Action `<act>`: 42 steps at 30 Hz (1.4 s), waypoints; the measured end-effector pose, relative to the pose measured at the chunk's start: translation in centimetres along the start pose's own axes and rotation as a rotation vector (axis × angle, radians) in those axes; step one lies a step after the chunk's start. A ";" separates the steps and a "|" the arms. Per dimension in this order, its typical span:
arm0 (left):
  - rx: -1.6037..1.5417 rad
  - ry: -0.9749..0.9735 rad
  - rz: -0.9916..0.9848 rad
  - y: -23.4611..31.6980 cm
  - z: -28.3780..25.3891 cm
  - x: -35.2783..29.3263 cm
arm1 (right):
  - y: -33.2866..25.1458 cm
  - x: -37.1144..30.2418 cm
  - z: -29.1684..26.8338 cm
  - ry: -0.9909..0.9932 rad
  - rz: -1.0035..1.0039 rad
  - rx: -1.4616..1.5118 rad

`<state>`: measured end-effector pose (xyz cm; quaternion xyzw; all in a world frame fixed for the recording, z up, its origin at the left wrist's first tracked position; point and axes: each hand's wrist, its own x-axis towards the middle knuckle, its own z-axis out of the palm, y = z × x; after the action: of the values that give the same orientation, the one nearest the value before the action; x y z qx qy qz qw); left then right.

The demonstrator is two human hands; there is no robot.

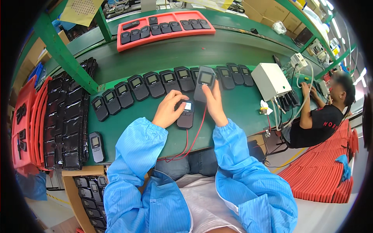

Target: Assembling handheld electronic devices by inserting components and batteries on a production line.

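My left hand (170,108) is closed on a black handheld meter (185,119) with a lit screen, thumb lying over its face. This meter rests on or just above the green bench, and a red cable (187,139) runs from its lower end. My right hand (214,101) grips a second dark grey handheld meter (203,79), tilted upright, its screen unlit. Another stretch of red cable hangs by that hand; where it ends I cannot make out. Behind both hands stands a row of similar handheld meters (136,87), some partly hidden by the raised one.
A single meter (96,146) lies at the bench's left, beside stacked black trays (66,124). Beyond sits a red tray (167,37) of meters. A white box (271,81) with cables stands right, near a co-worker (318,120). A carton (74,194) of meters is lower left.
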<state>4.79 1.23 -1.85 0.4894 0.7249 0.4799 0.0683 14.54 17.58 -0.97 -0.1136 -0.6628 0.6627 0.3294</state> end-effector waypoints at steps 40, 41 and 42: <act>0.104 -0.012 0.005 -0.5 -0.3 -0.2 | -1.1 -5.2 -4.5 -0.039 0.143 -0.386; 0.109 -0.014 0.007 -0.5 -0.3 -0.1 | -1.0 -5.3 -4.5 0.017 0.131 -0.376; 0.109 -0.017 0.010 -0.4 -0.3 -0.1 | -1.0 -5.3 -4.7 0.021 0.131 -0.375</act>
<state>4.44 0.93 -2.07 0.5000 0.7471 0.4356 0.0454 21.60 18.11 -2.00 -0.2226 -0.7625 0.5463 0.2656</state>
